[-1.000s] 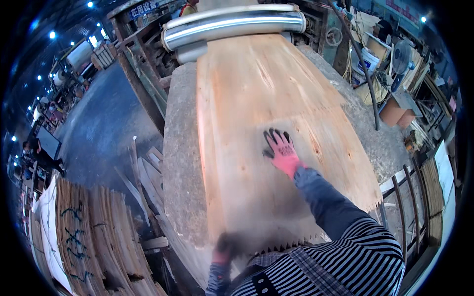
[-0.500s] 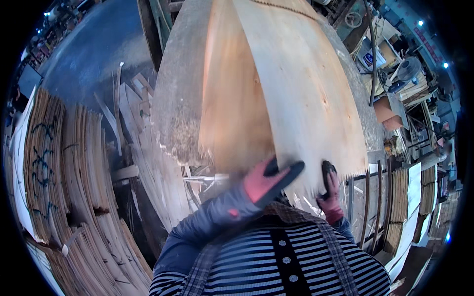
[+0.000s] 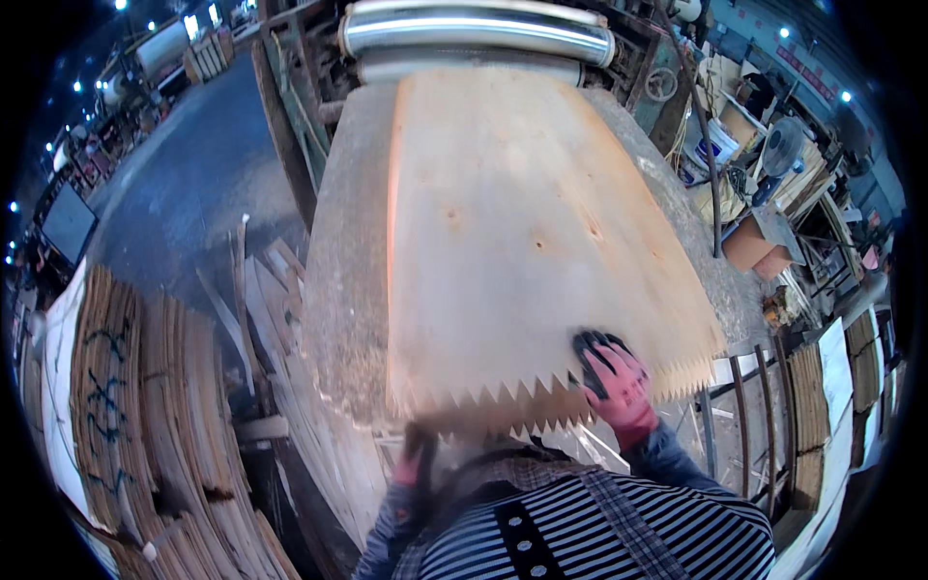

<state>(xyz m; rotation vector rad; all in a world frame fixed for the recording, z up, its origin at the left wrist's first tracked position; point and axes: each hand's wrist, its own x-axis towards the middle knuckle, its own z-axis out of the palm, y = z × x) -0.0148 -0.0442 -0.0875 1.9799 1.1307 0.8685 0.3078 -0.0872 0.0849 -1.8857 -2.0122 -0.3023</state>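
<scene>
Thin wood veneer sheets [image 3: 503, 222] lie overlapped on a worn board table [image 3: 338, 251], their near ends cut in a saw-toothed edge. My right hand [image 3: 616, 385], in a pink glove with black fingertips, rests on the near edge of the top sheet, right of the middle. Its fingers are stretched out over the wood. My left hand [image 3: 414, 459] is low at the near left corner of the sheets, smeared by motion and dark. I cannot tell whether it touches the lower sheet's edge.
Shiny metal rollers [image 3: 474, 39] stand at the table's far end. Stacked veneer [image 3: 174, 416] rises on the left, with loose strips [image 3: 319, 406] beside the table. On the right are upright metal bars [image 3: 744, 416], another veneer stack [image 3: 810, 425], a cardboard box [image 3: 762, 244] and a fan [image 3: 781, 147].
The top sheet has shifted left over the lower one. My right hand has come onto its near edge; my left hand has dropped down and left. The view now takes in the rollers.
</scene>
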